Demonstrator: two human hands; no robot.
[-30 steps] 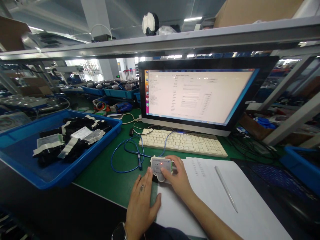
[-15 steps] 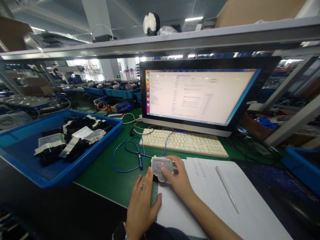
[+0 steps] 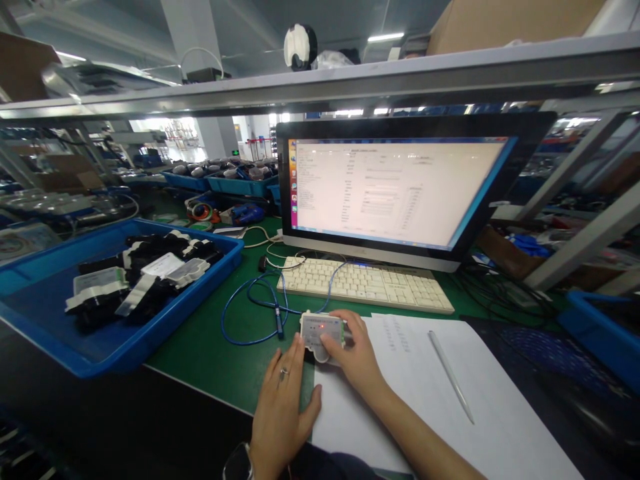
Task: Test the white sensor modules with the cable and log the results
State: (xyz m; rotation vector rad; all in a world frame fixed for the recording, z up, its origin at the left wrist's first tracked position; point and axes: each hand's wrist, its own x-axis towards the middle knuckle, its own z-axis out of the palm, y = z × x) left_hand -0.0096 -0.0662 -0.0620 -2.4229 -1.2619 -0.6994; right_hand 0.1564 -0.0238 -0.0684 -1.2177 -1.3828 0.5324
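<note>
A small grey-white electronic module (image 3: 313, 328) with a lit red light sits just in front of the keyboard, above the top left corner of the paper. My right hand (image 3: 357, 353) grips it by the right side, thumb on its face and fingers behind its far edge. My left hand (image 3: 283, 400) lies with fingers stretched out, its fingertips touching the module's left lower edge. A blue cable (image 3: 225, 320) loops on the green table to the left, and part of it runs behind the module; whether it is plugged in I cannot tell.
A blue tray (image 3: 130, 357) with several black and clear modules stands left. A white keyboard (image 3: 370, 287) lies before a lit monitor (image 3: 400, 193). Paper sheets (image 3: 400, 400) with a pen (image 3: 451, 377) lie right, beside a dark mat (image 3: 505, 347). A shelf (image 3: 350, 83) spans overhead.
The whole view has shifted very slightly to the left. Both hands keep the same hold and position on the module, and the red light stays lit.
</note>
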